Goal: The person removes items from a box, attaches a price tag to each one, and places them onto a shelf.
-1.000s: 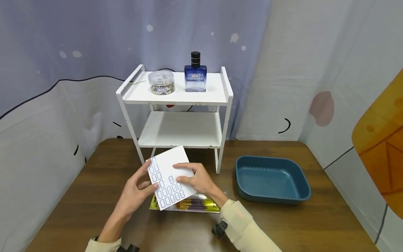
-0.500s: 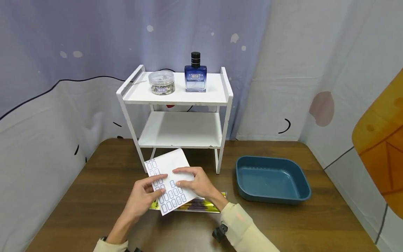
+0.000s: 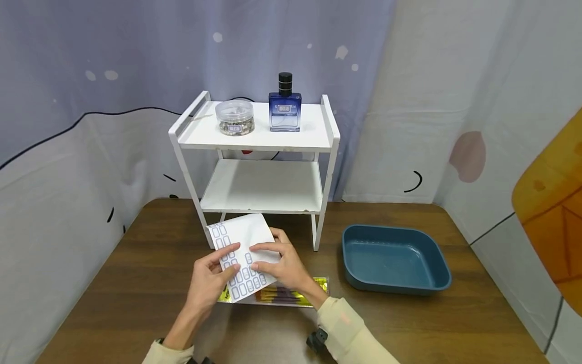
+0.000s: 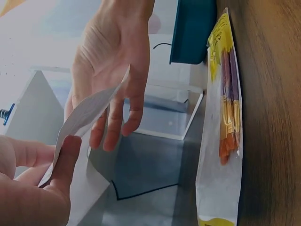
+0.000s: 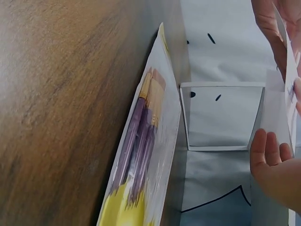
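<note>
A white sheet of blue-outlined label stickers is held above the table by both hands, bent slightly along its left part. My left hand pinches it between thumb and fingers at the lower left; the left wrist view shows thumb and finger on both faces of the sheet. My right hand holds the sheet's right side, thumb and index finger on the front near the stickers, other fingers behind it. Beneath lies a clear-and-yellow packet of paintbrushes, partly hidden by the sheet and right hand.
Behind the hands stands a white two-tier shelf. On its top are a clear lidded jar and a blue perfume bottle, each bearing a small label. A teal tray sits at the right on the wooden table.
My left hand has moved right from the sheet's left edge onto its front. The sheet dipped slightly, then rose, and now bends more. My right hand keeps its hold.
</note>
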`<state>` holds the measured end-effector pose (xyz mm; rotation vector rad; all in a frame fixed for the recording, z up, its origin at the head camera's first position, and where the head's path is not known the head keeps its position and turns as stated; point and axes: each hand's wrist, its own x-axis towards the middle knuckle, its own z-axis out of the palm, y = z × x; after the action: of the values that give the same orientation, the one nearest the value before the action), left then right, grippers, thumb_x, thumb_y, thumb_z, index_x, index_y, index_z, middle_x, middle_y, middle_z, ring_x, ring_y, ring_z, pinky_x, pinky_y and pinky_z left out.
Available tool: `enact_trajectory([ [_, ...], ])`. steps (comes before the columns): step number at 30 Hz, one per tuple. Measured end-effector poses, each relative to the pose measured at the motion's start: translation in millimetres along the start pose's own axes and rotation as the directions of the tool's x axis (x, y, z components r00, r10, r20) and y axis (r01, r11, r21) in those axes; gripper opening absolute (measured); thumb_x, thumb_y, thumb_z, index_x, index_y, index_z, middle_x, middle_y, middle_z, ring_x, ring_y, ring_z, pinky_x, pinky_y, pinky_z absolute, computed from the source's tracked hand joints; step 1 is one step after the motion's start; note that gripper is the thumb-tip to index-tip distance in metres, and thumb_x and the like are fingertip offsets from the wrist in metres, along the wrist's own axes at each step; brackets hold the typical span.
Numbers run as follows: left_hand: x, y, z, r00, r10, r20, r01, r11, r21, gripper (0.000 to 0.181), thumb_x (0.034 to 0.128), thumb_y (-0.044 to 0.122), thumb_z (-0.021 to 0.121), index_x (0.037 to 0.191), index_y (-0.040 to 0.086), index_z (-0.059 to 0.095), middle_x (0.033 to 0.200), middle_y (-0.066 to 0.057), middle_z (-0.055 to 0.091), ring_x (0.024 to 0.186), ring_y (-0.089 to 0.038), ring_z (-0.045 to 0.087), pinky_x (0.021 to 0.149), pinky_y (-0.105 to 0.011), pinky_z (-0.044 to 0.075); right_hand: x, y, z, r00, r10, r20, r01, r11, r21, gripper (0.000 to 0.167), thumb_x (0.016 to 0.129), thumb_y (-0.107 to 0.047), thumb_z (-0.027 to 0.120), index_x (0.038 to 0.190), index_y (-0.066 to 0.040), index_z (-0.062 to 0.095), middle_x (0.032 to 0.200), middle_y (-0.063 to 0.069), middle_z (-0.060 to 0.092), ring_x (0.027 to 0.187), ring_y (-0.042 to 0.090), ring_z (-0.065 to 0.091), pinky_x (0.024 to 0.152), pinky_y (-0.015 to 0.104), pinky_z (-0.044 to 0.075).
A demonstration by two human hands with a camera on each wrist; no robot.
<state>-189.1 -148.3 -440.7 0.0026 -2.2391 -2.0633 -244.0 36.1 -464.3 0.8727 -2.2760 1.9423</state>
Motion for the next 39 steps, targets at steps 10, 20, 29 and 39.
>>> enact_trajectory([
  [10,0.8,-0.8,4.5,0.999,0.008,-0.039,-0.010,0.999,-0.042,0.043,0.0878,-0.017,0.057,0.130,-0.008,0.061,0.115,-0.035,0.066,0.079,-0.008,0.072,0.069,-0.025,0.060,0.3,0.3,2.6,1.000,0.011,-0.003,-0.011,1.000,0.010,0.032,0.081,-0.004,0.080,0.112,0.000,0.074,0.148,0.017,0.040,0.129,0.030,0.042,0.096,0.026,0.048],
  [20,2.2,-1.4,9.6,0.998,-0.007,-0.065,0.002,0.997,-0.075,0.043,0.0876,-0.018,0.054,0.129,-0.008,0.061,0.115,-0.035,0.065,0.080,-0.008,0.072,0.070,-0.025,0.060,0.0,-1.6,3.8,1.000,-0.002,-0.025,0.002,1.000,0.009,0.026,0.082,-0.005,0.079,0.106,0.000,0.074,0.142,0.018,0.045,0.123,0.027,0.045,0.096,0.029,0.044],
  [29,2.9,-4.1,11.0,0.999,-0.006,-0.042,0.005,1.000,-0.017,0.043,0.0888,-0.017,0.054,0.130,-0.007,0.061,0.117,-0.034,0.064,0.079,-0.006,0.070,0.071,-0.023,0.059,1.1,-3.3,4.4,0.999,0.038,-0.017,-0.039,0.999,-0.025,0.013,0.085,-0.007,0.077,0.096,-0.001,0.073,0.128,0.019,0.049,0.117,0.025,0.045,0.093,0.030,0.044],
  [39,2.7,-5.3,9.3,1.000,-0.029,0.000,0.029,1.000,0.009,0.045,0.0887,-0.016,0.054,0.132,-0.006,0.060,0.115,-0.032,0.066,0.080,-0.009,0.071,0.072,-0.024,0.060,1.6,-0.4,5.3,0.998,0.051,-0.020,-0.052,0.998,-0.032,0.006,0.082,-0.004,0.076,0.085,-0.001,0.073,0.119,0.017,0.053,0.112,0.020,0.046,0.100,0.036,0.038],
])
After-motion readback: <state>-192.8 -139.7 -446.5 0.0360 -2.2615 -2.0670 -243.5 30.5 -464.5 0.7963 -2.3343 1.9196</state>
